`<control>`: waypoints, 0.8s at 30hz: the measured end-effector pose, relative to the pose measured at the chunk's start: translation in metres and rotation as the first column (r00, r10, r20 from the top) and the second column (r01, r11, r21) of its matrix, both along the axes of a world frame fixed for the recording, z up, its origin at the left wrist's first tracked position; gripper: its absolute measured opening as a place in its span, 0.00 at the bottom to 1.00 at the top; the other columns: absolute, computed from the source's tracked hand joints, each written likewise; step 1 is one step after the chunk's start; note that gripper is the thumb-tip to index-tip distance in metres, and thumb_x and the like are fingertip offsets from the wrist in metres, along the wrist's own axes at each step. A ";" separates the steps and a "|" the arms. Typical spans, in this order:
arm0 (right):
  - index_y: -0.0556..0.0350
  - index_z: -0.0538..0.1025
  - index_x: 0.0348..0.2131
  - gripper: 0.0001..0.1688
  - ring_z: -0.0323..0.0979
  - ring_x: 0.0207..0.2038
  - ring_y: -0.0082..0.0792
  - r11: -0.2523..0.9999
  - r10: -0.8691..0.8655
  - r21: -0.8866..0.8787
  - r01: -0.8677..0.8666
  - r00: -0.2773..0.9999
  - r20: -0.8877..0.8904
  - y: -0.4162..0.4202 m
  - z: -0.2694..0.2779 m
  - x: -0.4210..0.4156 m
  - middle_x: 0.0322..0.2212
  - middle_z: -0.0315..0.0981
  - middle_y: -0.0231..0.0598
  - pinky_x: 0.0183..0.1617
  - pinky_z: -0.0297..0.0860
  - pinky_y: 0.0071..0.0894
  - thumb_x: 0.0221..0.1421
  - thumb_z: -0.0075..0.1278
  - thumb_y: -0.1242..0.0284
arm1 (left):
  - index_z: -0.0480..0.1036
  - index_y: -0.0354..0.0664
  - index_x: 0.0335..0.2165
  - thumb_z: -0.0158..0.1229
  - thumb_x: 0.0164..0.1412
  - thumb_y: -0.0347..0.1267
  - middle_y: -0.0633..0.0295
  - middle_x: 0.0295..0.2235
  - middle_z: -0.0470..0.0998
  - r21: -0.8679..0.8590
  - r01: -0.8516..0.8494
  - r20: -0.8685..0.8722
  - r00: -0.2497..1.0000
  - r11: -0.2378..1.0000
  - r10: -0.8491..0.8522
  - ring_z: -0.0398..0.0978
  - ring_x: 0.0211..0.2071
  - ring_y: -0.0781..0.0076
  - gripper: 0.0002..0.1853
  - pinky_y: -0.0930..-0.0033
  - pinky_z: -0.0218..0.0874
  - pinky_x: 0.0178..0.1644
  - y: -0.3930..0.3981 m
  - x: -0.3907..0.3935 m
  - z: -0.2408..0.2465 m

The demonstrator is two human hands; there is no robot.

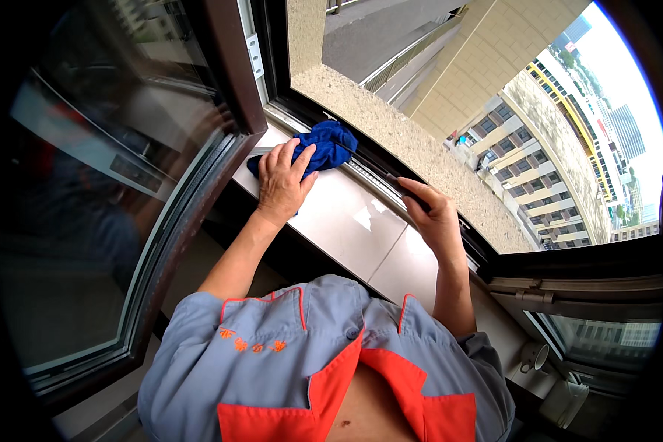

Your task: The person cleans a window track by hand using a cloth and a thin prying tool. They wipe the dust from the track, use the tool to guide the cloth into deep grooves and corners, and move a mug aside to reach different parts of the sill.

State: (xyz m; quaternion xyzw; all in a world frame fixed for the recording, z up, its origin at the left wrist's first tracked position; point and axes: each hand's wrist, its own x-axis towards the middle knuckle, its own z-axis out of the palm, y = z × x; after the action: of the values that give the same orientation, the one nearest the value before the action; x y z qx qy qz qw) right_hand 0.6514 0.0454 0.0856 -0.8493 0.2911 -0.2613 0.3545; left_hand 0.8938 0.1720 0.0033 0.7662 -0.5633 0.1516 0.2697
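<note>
My left hand (pixel 283 187) grips a bunched dark blue cloth (pixel 329 141) with its fingers spread over it, at the window's inner edge. The cloth lies over part of the window frame's bottom track (pixel 377 179) and the tiled sill (pixel 337 212). In my right hand (pixel 435 220) is a thin tool, seemingly a screwdriver (pixel 391 178), with a dark handle. Its slim shaft runs along the track to the cloth, where the tip meets or enters the folds; I cannot tell which.
An opened window sash (pixel 254 113) with a dark brown frame stands close on the left. Beyond the track lies a speckled stone ledge (pixel 359 102) above a long drop. A white mug (pixel 532 357) stands at the lower right, near another tilted sash (pixel 591 331).
</note>
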 end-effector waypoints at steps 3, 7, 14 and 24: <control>0.42 0.78 0.43 0.19 0.75 0.28 0.38 0.989 -0.041 -0.148 0.011 0.979 -0.202 0.000 -0.015 0.004 0.26 0.76 0.41 0.34 0.71 0.33 0.49 0.53 0.74 | 0.66 0.49 0.52 0.61 0.51 0.36 0.55 0.52 0.63 -0.005 0.018 -0.052 0.998 1.000 -0.018 0.58 0.53 0.56 0.29 0.52 0.47 0.56 0.002 -0.003 -0.001; 0.39 0.78 0.43 0.18 0.74 0.26 0.38 0.985 -0.058 -0.170 0.018 0.971 -0.234 0.000 -0.007 0.029 0.23 0.75 0.39 0.31 0.70 0.35 0.49 0.53 0.71 | 0.67 0.48 0.51 0.63 0.49 0.35 0.54 0.48 0.66 0.004 0.039 -0.105 0.994 0.999 -0.038 0.63 0.48 0.55 0.29 0.59 0.54 0.52 0.006 0.000 -0.002; 0.43 0.78 0.39 0.13 0.75 0.26 0.44 0.950 0.021 -0.302 -0.078 0.982 -0.187 -0.007 -0.023 0.135 0.22 0.76 0.42 0.32 0.71 0.41 0.51 0.51 0.69 | 0.65 0.39 0.50 0.61 0.52 0.36 0.46 0.45 0.66 -0.134 -0.121 -0.222 0.971 0.984 0.089 0.68 0.44 0.47 0.28 0.57 0.62 0.47 -0.014 0.009 0.003; 0.47 0.79 0.40 0.14 0.75 0.26 0.38 0.995 -0.041 -0.092 0.040 0.999 -0.015 0.005 -0.043 0.074 0.25 0.77 0.41 0.30 0.70 0.30 0.51 0.55 0.73 | 0.67 0.37 0.48 0.62 0.50 0.33 0.52 0.46 0.67 -0.058 0.056 -0.172 0.983 0.997 -0.065 0.68 0.45 0.54 0.25 0.59 0.60 0.49 0.002 -0.002 0.011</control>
State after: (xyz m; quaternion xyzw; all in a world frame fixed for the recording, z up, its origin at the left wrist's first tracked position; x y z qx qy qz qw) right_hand 0.7252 0.0506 0.0429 -0.8608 0.2989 -0.2742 0.3075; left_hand 0.8917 0.1742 0.0141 0.7515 -0.5564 0.0907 0.3427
